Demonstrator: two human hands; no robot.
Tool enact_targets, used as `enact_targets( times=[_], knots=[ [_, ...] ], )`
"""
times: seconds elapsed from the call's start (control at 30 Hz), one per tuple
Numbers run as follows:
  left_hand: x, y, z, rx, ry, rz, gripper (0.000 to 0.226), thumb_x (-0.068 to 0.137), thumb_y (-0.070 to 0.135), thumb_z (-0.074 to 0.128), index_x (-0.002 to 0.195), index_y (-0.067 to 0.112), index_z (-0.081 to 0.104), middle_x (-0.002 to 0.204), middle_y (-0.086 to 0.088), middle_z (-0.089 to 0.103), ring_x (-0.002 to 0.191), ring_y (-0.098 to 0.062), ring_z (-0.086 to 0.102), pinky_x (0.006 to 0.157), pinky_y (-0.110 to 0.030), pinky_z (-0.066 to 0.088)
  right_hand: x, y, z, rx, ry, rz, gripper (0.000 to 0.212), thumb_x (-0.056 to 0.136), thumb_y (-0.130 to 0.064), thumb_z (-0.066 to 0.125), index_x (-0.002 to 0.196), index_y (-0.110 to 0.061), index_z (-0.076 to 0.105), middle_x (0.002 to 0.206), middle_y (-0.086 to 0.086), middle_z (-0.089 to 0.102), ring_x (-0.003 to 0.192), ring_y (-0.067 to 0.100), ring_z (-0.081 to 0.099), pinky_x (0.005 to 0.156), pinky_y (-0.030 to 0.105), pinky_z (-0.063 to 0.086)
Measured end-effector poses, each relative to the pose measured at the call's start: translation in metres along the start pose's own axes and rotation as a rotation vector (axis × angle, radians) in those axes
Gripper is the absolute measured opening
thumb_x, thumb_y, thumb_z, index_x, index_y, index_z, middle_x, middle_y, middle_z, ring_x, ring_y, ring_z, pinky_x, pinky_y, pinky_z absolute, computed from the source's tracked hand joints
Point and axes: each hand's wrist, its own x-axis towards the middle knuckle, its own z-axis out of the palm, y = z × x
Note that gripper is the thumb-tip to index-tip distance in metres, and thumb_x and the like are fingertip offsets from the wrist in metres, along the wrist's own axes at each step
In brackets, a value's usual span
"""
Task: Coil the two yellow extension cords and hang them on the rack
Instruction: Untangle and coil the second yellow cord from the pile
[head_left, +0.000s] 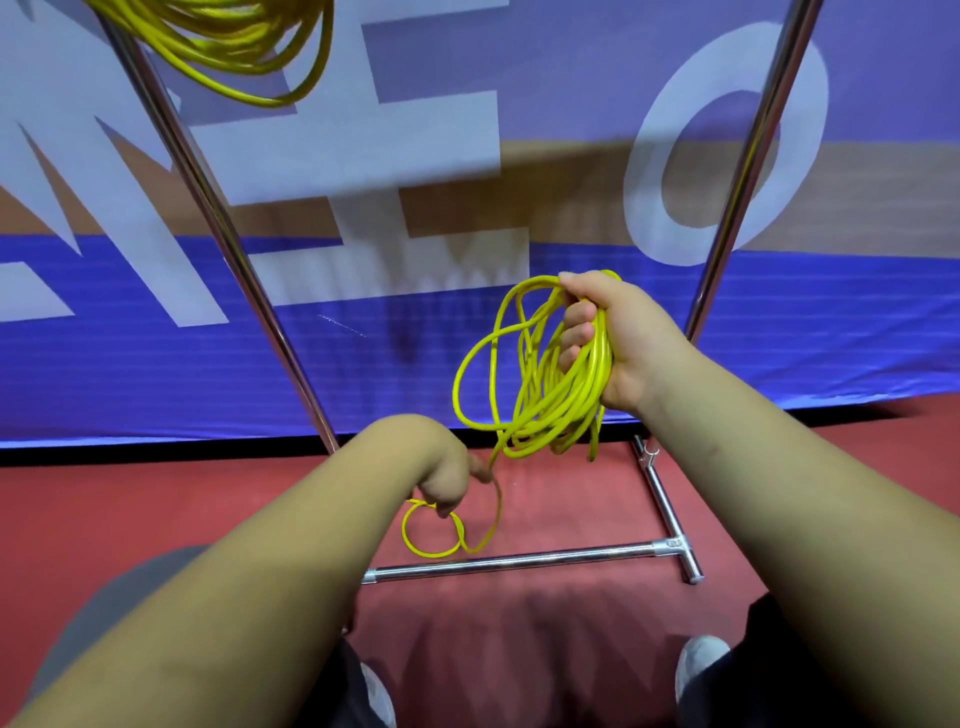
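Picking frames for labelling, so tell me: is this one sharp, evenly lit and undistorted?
Head view: the cord in the right hand is sharp, the hung coil top left smeared; rack poles splay from wide-angle distortion; soft shadows on the red floor, glints on the base bar.

One coil (223, 47) hangs on the rack (208, 208) at eleven o'clock. The second coil (550, 384) is in the right grip (618, 338). The left grip (447, 478) holds its loose end (436, 535) at seven o'clock from it. The banner (519, 78) stands behind the rack.
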Motion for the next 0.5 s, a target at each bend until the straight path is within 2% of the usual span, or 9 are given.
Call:
enact_targets(
  times=[0.07, 0.1, 0.17, 0.23, 0.33, 0.43, 0.5],
  knots=[
    [0.016, 0.003, 0.001, 0.002, 0.184, 0.073, 0.088, 0.094, 0.02, 0.072, 0.162, 0.042, 0.021, 0.158, -0.005, 0.045, 0.125, -0.03, 0.06, 0.1, -0.041, 0.054, -0.001, -0.004, -0.001, 0.018, -0.02, -0.016, 0.026, 0.1, -0.032, 0.067, 0.077, -0.023, 0.059, 0.051, -0.011, 0.044, 0.04, 0.003, 0.041, 0.042, 0.02, 0.039],
    [0.024, 0.004, 0.003, -0.002, 0.266, 0.083, 0.087, 0.092, 0.026, 0.076, 0.162, 0.036, 0.026, 0.157, -0.006, 0.046, 0.13, -0.031, 0.057, 0.105, -0.042, 0.05, -0.002, -0.005, -0.001, 0.022, -0.03, -0.029, 0.026, 0.1, -0.032, 0.066, 0.077, -0.024, 0.058, 0.05, -0.011, 0.043, 0.04, 0.003, 0.04, 0.041, 0.021, 0.038],
    [0.039, 0.004, 0.013, 0.015, 0.393, 0.073, 0.084, 0.09, 0.037, 0.078, 0.16, 0.027, 0.032, 0.156, -0.008, 0.048, 0.133, -0.033, 0.055, 0.109, -0.042, 0.048, -0.003, -0.008, -0.001, 0.045, -0.052, -0.047, 0.028, 0.101, -0.032, 0.065, 0.076, -0.024, 0.058, 0.05, -0.011, 0.043, 0.039, 0.003, 0.039, 0.04, 0.021, 0.038],
    [0.05, 0.003, 0.023, -0.052, 0.454, 0.184, 0.071, 0.094, 0.036, 0.073, 0.157, 0.034, 0.04, 0.159, -0.003, 0.044, 0.139, -0.029, 0.051, 0.114, -0.039, 0.043, -0.005, -0.012, 0.0, 0.076, -0.08, -0.047, 0.028, 0.102, -0.033, 0.064, 0.075, -0.024, 0.057, 0.05, -0.011, 0.042, 0.038, 0.002, 0.039, 0.039, 0.02, 0.037],
    [0.059, 0.003, 0.039, -0.209, 0.387, 0.414, 0.045, 0.101, 0.024, 0.064, 0.144, 0.038, 0.059, 0.158, 0.005, 0.045, 0.145, -0.018, 0.044, 0.12, -0.029, 0.033, -0.009, -0.014, 0.002, 0.088, -0.121, -0.045, 0.028, 0.103, -0.034, 0.062, 0.078, -0.025, 0.055, 0.049, -0.011, 0.041, 0.037, 0.002, 0.039, 0.039, 0.02, 0.036],
    [0.067, 0.02, 0.056, -0.164, 0.283, 0.482, 0.038, 0.105, 0.017, 0.057, 0.139, 0.031, 0.065, 0.163, 0.002, 0.039, 0.151, -0.013, 0.033, 0.122, -0.022, 0.023, -0.013, -0.017, 0.004, 0.078, -0.154, -0.066, 0.027, 0.104, -0.034, 0.06, 0.078, -0.025, 0.057, 0.048, -0.011, 0.04, 0.037, 0.003, 0.038, 0.038, 0.019, 0.035],
    [0.074, 0.031, 0.067, -0.192, 0.232, 0.511, 0.034, 0.105, 0.014, 0.057, 0.136, 0.023, 0.068, 0.161, 0.001, 0.043, 0.15, -0.012, 0.035, 0.117, -0.015, 0.023, -0.016, -0.02, 0.005, 0.082, -0.167, -0.084, 0.028, 0.104, -0.034, 0.059, 0.078, -0.025, 0.058, 0.048, -0.01, 0.039, 0.037, 0.003, 0.037, 0.038, 0.018, 0.035]
  ],
)
